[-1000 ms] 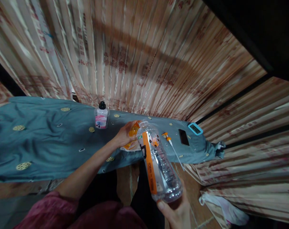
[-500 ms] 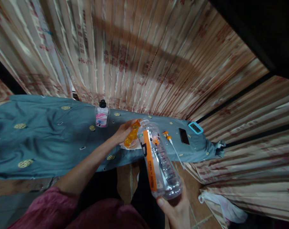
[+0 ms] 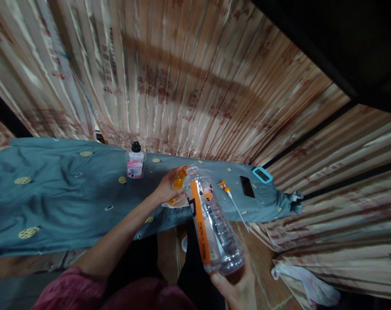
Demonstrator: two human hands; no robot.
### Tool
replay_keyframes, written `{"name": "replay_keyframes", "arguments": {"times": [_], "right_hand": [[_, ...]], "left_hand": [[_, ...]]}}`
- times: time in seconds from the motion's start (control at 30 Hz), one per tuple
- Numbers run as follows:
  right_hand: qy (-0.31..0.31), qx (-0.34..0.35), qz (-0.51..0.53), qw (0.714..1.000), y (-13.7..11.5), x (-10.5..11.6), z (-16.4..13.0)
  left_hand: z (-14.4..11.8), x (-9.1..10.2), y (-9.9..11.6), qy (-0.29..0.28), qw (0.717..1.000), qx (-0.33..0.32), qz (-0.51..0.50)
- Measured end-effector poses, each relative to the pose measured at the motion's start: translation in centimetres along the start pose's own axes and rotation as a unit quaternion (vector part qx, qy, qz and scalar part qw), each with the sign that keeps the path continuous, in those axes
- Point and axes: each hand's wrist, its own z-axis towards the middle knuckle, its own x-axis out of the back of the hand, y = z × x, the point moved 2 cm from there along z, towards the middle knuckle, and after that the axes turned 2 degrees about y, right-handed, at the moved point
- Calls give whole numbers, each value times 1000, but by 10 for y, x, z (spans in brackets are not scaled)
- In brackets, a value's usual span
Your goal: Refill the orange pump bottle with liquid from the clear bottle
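My right hand (image 3: 236,288) grips the base of a large clear plastic bottle (image 3: 211,224) with an orange label strip. The bottle is uncapped and tilted, its mouth pointing away toward the table. My left hand (image 3: 167,189) is closed around a small orange bottle (image 3: 179,180), which rests on a white cloth on the table, right by the big bottle's mouth. An orange pump nozzle with a long white tube (image 3: 231,198) lies on the table just to the right.
The table is covered with a blue-grey cloth (image 3: 60,193) with gold motifs. A small pink-labelled bottle with a black cap (image 3: 135,161) stands behind. A dark phone (image 3: 247,187) and a blue-framed device (image 3: 262,175) lie at the right end. Striped curtains hang behind.
The view has shifted slightly. My left hand has turned the small orange bottle a little more upright beside the big bottle's mouth. My right hand keeps the big bottle tilted.
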Motion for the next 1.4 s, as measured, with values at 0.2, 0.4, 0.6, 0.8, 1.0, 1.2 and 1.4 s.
{"name": "replay_keyframes", "arguments": {"times": [0.2, 0.4, 0.6, 0.8, 1.0, 1.2, 1.4], "right_hand": [[-1, -13, 10, 1000, -6, -3, -1], [6, -8, 9, 1000, -5, -3, 0], [-13, -4, 3, 1000, -1, -1, 0], [-15, -10, 2, 1000, -1, -1, -1], [-15, -10, 3, 1000, -3, -2, 0], [-11, -18, 17, 1000, -4, -2, 0], [-5, -21, 12, 1000, -4, -3, -1]], "left_hand": [[-3, -18, -15, 97, 995, -12, 4], [-3, -22, -9, 108, 993, -10, 40], [-4, -23, -11, 117, 991, -10, 56], [-4, -23, -10, 111, 992, -12, 59], [-4, -23, -11, 116, 992, -11, 57], [-6, -25, -16, 116, 992, -19, 49], [-6, -26, -20, 113, 991, -19, 62]]}}
